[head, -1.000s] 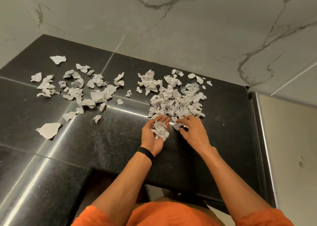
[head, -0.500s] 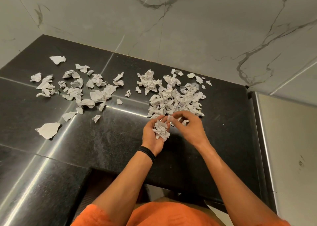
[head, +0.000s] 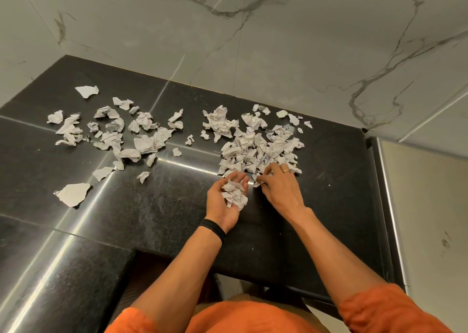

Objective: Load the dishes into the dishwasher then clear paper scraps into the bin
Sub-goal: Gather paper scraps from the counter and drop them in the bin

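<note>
On the black table [head: 164,206], below the marble-tile wall [head: 278,54], you have paper scraps in two groups. A steel-faced unit [head: 430,206] butts against the table's right end.

- Dense heap [head: 260,148]: right of centre, with pieces overlapping. Its far edge is near the wall.
- Loose scatter [head: 114,135]: on the left, well apart from the heap, mostly crumpled bits lying singly.
- Big flat scrap [head: 73,194]: alone at the near left.
- Another flat scrap [head: 87,91]: alone at the far left.

Your hands are at the heap's near edge:
- Left hand [head: 220,206]: palm up and cupped, fingers loosely extended. A clump [head: 234,193] of scraps lies in the palm. The fingertips are just beside the heap.
- Right hand [head: 281,186]: palm down, with the fingertips curled onto scraps at the heap's near edge and nipping a piece or two. I can't tell exactly how many.

There's a black band [head: 214,229] on your left wrist and a ring [head: 286,172] on a right finger. Orange sleeves [head: 387,307] sit at the bottom of the view.
</note>
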### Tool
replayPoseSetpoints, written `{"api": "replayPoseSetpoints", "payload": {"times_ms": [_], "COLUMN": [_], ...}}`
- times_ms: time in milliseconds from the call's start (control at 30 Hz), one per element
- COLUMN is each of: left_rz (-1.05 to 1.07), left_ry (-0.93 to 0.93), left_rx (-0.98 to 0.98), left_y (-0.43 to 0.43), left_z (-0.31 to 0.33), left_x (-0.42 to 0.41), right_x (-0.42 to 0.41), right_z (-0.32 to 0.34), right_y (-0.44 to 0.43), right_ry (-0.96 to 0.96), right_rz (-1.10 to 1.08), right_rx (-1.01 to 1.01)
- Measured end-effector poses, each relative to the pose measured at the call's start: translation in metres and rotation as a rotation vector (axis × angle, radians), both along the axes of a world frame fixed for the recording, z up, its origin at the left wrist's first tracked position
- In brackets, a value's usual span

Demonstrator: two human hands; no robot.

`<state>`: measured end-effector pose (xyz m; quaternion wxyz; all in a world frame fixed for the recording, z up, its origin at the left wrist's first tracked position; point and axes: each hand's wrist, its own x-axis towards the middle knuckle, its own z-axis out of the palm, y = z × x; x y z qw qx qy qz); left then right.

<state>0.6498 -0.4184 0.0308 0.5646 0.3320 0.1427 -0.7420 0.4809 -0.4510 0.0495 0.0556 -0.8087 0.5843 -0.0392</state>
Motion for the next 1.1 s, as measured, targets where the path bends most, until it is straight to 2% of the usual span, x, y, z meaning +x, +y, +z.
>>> {"api": "replayPoseSetpoints", "payload": {"times_ms": [100,167,300,400,500,600,667,767,833,900,1000,1033,1100], "left_rz": [0.017,0.020,0.017,0.005,-0.062,-0.034,-0.008,-0.006,0.002,0.009,0.020,0.026,0.040], "left_ry": [-0.016,-0.024,-0.035,-0.056,-0.076,-0.019,0.000,-0.018,-0.011,-0.013,-0.006,-0.003,0.002], "left_rx": [-0.005,-0.010,-0.007,-0.001,-0.025,-0.014,-0.004,0.013,0.013,0.003,-0.015,-0.013,-0.018], "left_y": [0.002,0.002,0.002,0.000,-0.001,-0.001,0.000,0.002,0.003,0.004,0.005,0.005,0.003], "left_z": [0.003,0.002,0.002,0.000,0.001,0.006,0.005,0.002,0.002,0.003,0.001,0.001,0.001], "left_x": [0.003,0.007,0.006,-0.001,-0.006,-0.009,-0.007,-0.005,-0.003,-0.001,0.004,0.005,0.005], "right_x": [-0.002,-0.003,0.001,0.011,0.025,0.024,0.020,0.020,0.023,0.026,0.028,0.030,0.035], "right_z": [-0.005,-0.004,0.017,0.031,0.033,0.026,0.019,0.002,-0.006,-0.010,-0.010,-0.009,0.002], "right_y": [0.001,0.003,0.006,0.013,0.020,0.015,0.009,0.000,-0.003,-0.004,0.001,0.004,0.010], "right_ry": [-0.084,-0.327,-0.859,-1.015,-0.973,-0.892,-0.710,-0.375,-0.230,-0.162,-0.208,-0.280,-0.549], "right_rz": [-0.016,-0.128,-0.363,-0.317,-0.221,-0.284,-0.306,-0.169,-0.102,-0.079,-0.102,-0.139,-0.245], "right_rx": [-0.063,-0.061,0.102,0.215,0.383,0.254,0.150,0.081,0.071,0.051,0.013,0.008,0.015]}}
